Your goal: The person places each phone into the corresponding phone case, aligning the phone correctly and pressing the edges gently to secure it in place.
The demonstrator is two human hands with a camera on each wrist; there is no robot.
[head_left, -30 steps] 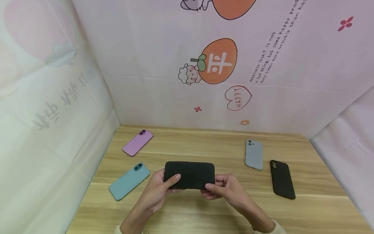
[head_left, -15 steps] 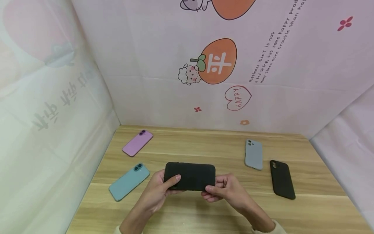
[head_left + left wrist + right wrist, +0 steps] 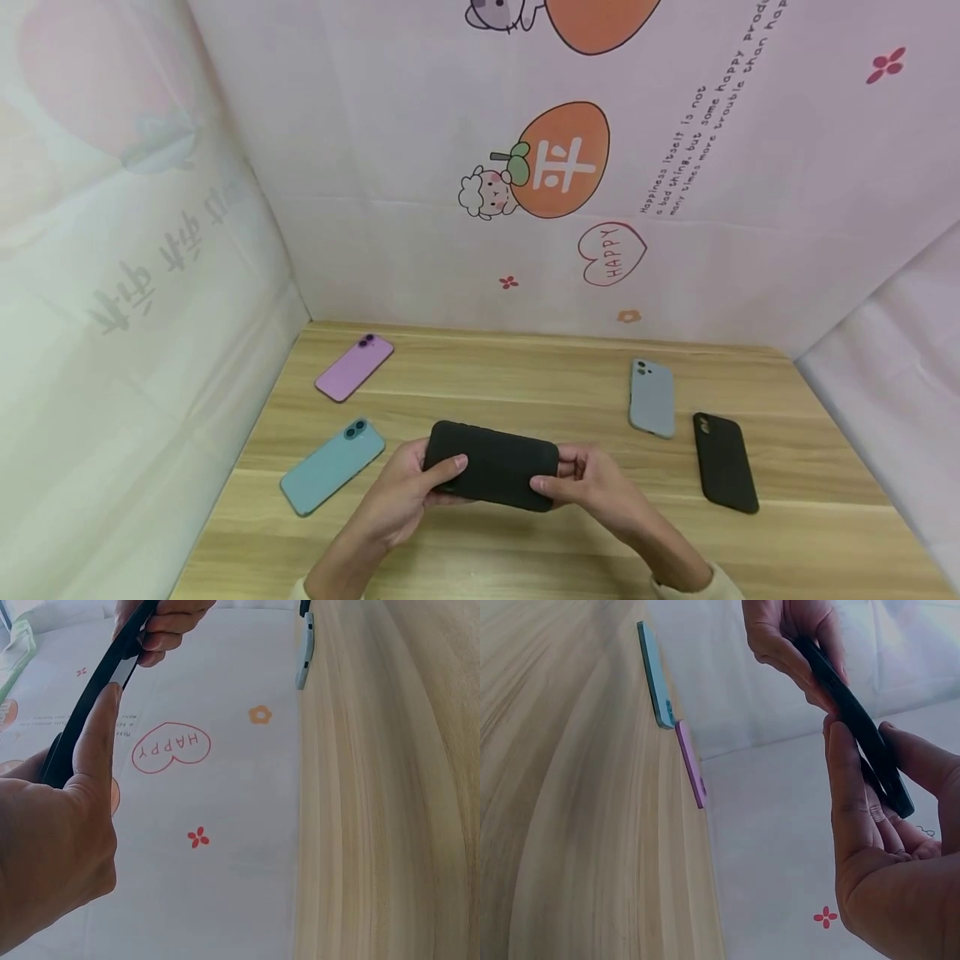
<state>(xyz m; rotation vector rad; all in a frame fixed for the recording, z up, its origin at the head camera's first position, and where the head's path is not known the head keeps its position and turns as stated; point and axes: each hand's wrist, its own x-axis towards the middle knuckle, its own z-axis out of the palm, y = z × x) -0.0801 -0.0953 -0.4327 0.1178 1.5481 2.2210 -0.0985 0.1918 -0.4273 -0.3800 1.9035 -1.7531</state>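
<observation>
Both hands hold a black phone (image 3: pixel 491 464) face up over the table, tilted with its right end nearer the person. My left hand (image 3: pixel 405 496) grips the left end, thumb across the dark face and fingers underneath. My right hand (image 3: pixel 600 492) pinches the right end between thumb and fingers. Seen edge-on in the left wrist view, the phone (image 3: pixel 97 686) looks bowed, with a pale strip along its underside. In the right wrist view a narrow gap shows beneath the black edge (image 3: pixel 859 724), near my right fingers.
On the wooden table (image 3: pixel 480 367), a purple phone (image 3: pixel 354 368) and a teal phone (image 3: pixel 332 467) lie at left. At right lie a grey phone case (image 3: pixel 652 398) and a black phone case (image 3: pixel 725 462). A printed white cloth (image 3: pixel 420 258) stands behind.
The phone has turned slightly, its right end dropping toward the person, and shifted a little right. Both hands keep their hold on it. The things on the table have not moved.
</observation>
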